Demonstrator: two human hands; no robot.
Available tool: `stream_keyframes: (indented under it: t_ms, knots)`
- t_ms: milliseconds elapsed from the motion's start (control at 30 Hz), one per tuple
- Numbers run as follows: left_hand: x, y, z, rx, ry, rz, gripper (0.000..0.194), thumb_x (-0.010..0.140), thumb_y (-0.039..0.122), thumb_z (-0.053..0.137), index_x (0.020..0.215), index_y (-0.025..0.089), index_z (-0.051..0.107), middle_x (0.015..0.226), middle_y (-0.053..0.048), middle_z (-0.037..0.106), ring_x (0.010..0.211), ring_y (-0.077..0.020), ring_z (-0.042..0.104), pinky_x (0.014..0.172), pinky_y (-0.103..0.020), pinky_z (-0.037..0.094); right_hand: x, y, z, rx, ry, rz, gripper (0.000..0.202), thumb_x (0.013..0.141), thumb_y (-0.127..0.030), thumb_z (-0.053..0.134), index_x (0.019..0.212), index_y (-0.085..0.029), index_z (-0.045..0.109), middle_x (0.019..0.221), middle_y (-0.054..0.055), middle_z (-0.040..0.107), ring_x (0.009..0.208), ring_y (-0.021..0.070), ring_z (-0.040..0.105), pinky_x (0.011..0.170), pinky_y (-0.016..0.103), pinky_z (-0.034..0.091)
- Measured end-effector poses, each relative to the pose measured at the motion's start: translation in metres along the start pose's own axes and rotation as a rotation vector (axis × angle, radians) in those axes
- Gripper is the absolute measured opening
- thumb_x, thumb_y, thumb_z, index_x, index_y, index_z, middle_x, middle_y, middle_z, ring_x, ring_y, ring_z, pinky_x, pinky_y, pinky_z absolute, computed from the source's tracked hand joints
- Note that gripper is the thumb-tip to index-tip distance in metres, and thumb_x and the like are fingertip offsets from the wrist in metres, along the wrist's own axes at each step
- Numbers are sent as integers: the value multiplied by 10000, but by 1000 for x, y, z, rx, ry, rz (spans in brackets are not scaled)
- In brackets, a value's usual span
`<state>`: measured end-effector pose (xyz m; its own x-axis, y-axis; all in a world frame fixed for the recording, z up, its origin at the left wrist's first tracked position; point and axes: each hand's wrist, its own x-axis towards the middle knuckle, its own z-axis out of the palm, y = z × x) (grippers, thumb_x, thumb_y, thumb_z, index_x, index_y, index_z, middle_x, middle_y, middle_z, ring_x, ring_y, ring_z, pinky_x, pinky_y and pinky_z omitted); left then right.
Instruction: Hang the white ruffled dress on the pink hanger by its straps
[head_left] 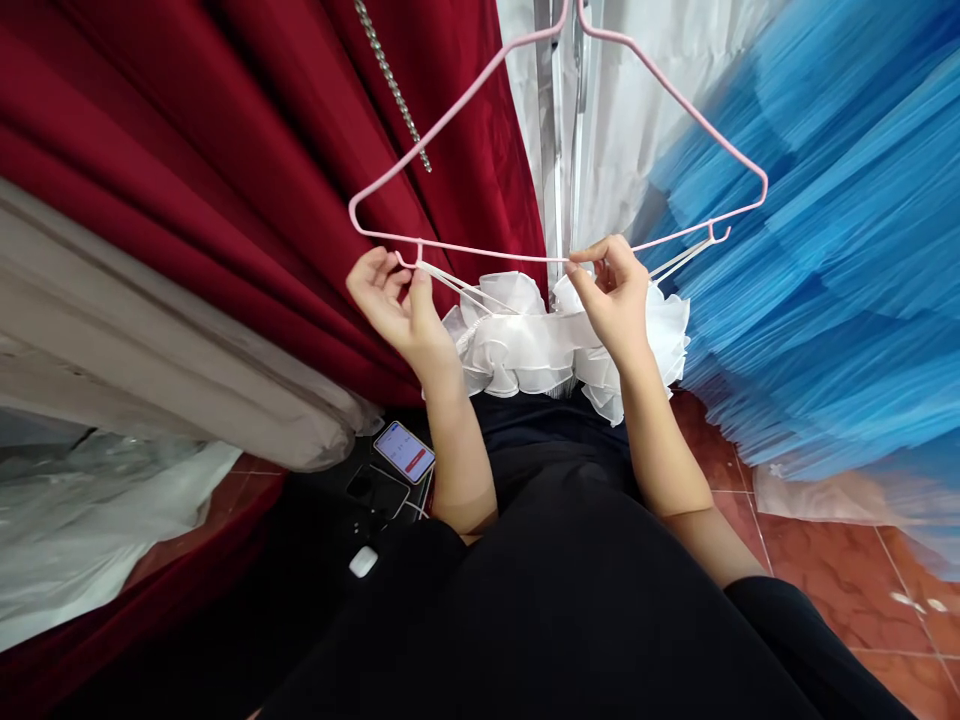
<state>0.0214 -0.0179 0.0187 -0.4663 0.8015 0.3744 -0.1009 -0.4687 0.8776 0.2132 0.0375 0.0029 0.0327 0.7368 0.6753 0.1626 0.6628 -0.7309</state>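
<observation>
At upper centre, the right hand (619, 290) pinched the stiff-looking hanger (487, 251); the left hand (401, 300), closure unclear, met a strap (433, 268), seemingly a safer hold than flimsy ruffles (517, 365).

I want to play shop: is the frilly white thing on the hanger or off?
On, it seems: its white straps meet the hooks near both ends of the pink hanger.

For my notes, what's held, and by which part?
A pink hanger, pinched along its bottom bar by the right hand. The left hand is at a hook and strap; exact grip unclear.
</observation>
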Motion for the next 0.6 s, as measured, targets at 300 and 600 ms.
stream_keyframes:
  t_ms: [300, 600]
  knots:
    - [-24, -22, 50, -126, -221, -63, 145, 804, 90, 516, 754, 164, 630, 798, -30, 607, 701, -116, 573, 633, -241, 443, -2, -4, -1, -27, -16, -20, 57, 887, -217, 591, 858, -229, 638, 791, -8, 490, 732, 111, 466, 642, 265, 402]
    - [-24, -18, 93, -646, -244, -281, 334, 1008, 391, 334, 813, 194, 520, 858, -36, 577, 1069, -160, 629, 1007, -341, 466, -6, -18, 1, 19, 4, 4, 64, 887, -266, 592, 852, -251, 644, 820, 0, 524, 790, 138, 536, 768, 325, 517]
